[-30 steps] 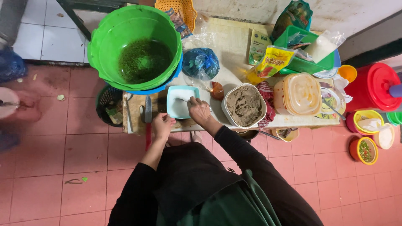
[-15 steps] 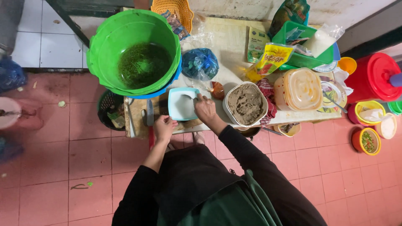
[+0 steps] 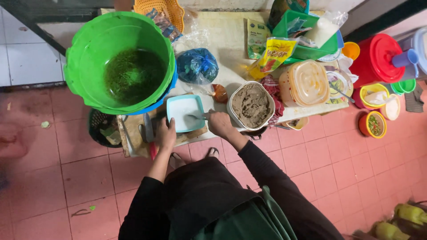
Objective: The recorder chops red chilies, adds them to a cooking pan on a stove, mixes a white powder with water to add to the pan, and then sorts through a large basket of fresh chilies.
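Just left of the left hand (image 3: pixel 166 133), a big green basin (image 3: pixel 89 66) held dark green liquid, and a knife (image 3: pixel 148 129) lay on the wooden board (image 3: pixel 129 138) beside the fingers. That hand had moved up from the board's near edge over the last second and now pressed flat, fingers together, against the left rim of the small light-blue square bowl (image 3: pixel 184 112), steadying it. The bowl held a white, milky mixture and sat between the two hands. The right hand (image 3: pixel 220 123), which a second before had been over the bowl's right edge, had drawn back to its lower right corner, fingers pinched on a spoon (image 3: pixel 195 117) whose tip lay in the white mixture; this looked like stirring. Right of that hand stood a round tub (image 3: pixel 251 106) of grey-brown paste, then a lidded clear container (image 3: pixel 304 83) of something orange.
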